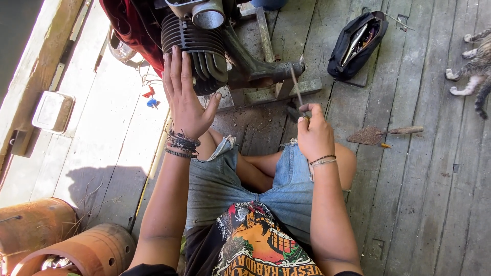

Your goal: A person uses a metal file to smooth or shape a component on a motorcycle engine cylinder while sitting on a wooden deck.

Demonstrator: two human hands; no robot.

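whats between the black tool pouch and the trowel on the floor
In the head view, only bare grey floorboards lie between the black tool pouch and the rusty trowel.

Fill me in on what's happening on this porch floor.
A person sits cross-legged on the plank floor. The left hand lies flat against a finned engine cylinder; the right hand grips a thin tool pointed toward the engine. An open black tool pouch and a trowel lie nearby.
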